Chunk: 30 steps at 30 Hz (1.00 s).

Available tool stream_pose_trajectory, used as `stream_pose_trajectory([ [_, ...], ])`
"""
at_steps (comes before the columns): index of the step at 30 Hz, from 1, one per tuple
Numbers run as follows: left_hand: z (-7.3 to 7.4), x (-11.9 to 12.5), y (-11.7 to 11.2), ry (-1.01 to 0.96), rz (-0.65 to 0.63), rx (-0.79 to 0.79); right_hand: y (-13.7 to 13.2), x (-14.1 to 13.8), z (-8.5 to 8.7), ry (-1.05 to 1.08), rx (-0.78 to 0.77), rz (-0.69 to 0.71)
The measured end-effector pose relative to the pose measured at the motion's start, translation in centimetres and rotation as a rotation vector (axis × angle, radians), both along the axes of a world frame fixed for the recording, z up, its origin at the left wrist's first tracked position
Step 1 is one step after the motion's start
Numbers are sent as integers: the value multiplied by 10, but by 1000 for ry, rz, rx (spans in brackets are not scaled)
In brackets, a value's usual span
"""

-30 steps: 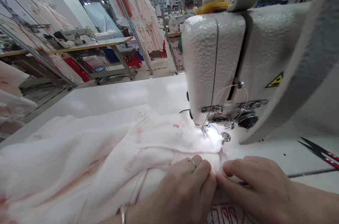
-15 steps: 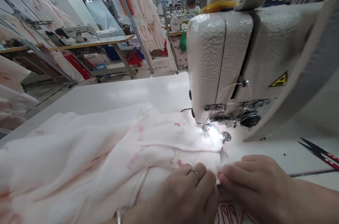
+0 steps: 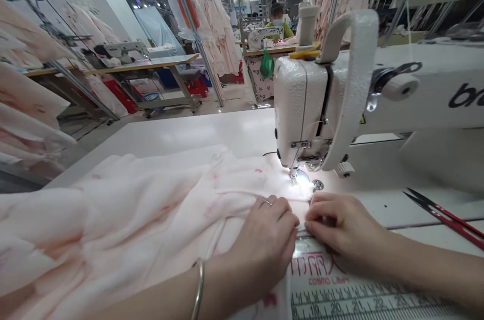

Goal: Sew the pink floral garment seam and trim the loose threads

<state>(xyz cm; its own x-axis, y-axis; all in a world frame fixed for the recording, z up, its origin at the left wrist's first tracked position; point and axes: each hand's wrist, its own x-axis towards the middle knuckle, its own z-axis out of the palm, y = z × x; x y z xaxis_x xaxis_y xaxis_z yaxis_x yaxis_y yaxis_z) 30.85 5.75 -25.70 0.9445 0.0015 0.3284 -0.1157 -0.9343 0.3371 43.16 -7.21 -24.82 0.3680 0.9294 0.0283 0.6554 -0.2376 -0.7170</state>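
Pale pink printed fabric (image 3: 151,209) lies in loose folds over the left of the table, and its right end reaches under the needle and presser foot (image 3: 293,174) of a white sewing machine (image 3: 293,103), lit by a small lamp. My left hand (image 3: 264,234), with a ring and a bangle, presses curled fingers onto the fabric just in front of the foot. Close to its right, my right hand (image 3: 340,221) is closed, thumb and fingers pinching the fabric's edge. The pinched edge is partly hidden by the fingers.
Black and red scissors (image 3: 446,214) lie at the right of the white tabletop (image 3: 189,128). A printed ruler (image 3: 340,300) lies at the front edge. Behind stand other sewing tables (image 3: 151,63), hanging garments (image 3: 217,27) and a person (image 3: 278,20) at another machine.
The view has pulled back, showing more of the machine's arm and the ruler. Both hands now appear higher in the picture, still on the fabric beside the foot.
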Motion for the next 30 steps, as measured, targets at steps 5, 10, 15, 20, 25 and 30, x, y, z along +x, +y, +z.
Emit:
stream_pose_trajectory([
  [5,7,-3,6,36,-56,5,4,-9,9,8,-126,-154],
  [10,10,-6,14,12,-215,129,8,-13,17,-26,-192,-227],
  [15,16,-4,19,101,-236,133,0,-9,8,-54,-152,-170],
  [20,16,-2,21,120,-265,116,-13,-3,-11,-475,299,127],
  [25,14,0,24,78,-275,81,-11,8,-17,-709,510,410],
  [30,21,0,29,94,-331,25,-8,12,-18,-568,523,412],
])
